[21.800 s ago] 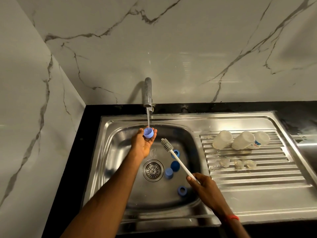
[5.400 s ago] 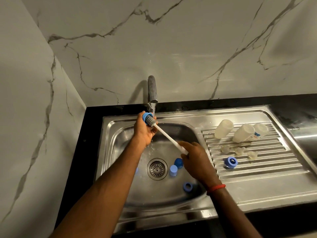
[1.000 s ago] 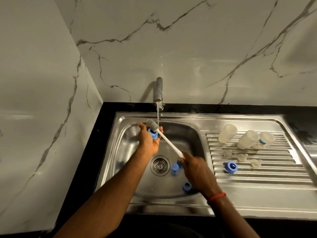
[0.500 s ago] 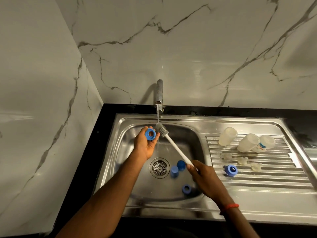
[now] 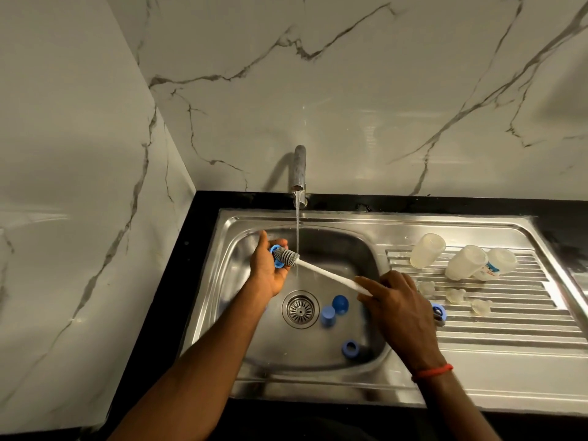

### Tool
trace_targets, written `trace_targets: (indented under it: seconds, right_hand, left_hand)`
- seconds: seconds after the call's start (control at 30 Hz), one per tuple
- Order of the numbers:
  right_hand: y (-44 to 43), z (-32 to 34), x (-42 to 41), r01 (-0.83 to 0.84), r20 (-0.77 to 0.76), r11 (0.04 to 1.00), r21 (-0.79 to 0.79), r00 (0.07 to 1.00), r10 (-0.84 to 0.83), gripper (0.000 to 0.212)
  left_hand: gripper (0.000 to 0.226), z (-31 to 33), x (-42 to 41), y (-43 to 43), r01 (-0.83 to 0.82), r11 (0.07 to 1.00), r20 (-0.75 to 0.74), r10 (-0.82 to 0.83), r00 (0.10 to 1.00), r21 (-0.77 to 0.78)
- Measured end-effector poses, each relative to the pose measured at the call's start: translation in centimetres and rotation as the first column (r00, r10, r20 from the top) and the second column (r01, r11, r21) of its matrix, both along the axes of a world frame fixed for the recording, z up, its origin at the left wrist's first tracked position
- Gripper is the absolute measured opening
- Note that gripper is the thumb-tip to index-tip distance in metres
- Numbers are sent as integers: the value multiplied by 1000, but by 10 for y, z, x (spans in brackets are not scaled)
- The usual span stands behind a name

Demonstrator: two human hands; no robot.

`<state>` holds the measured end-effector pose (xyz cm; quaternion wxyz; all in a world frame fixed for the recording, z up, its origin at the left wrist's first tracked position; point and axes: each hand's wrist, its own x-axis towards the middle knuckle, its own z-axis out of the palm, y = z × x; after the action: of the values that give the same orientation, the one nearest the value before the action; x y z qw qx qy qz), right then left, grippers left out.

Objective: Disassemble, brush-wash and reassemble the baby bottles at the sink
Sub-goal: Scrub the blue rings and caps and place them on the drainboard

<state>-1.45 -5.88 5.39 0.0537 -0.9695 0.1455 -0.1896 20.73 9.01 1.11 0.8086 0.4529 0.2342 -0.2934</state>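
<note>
Head view: at the left a black bench borders the steel sink. Over the basin's far left the left hand is curled round a blue ring, and the brush lays its grey head against that ring. From the tap water runs down just right of the bristles. On the basin floor lie the drain, two blue caps just right of it and a second ring nearer. The right hand, a red band at its wrist, grips the end of the brush's white handle, well apart from the left hand. Just beside it on the drainboard a third ring shows partly. Farther right three bottles lie in a row, with three clear teats nearer.
</note>
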Motion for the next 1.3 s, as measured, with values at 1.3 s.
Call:
trace_targets:
  seconds: [1.3]
  right_hand:
    - [-7,19,7,-54,-178,886,460,972,151,25]
  left_hand:
    - [45,27,13,-7,113,963,317,-189,929,244]
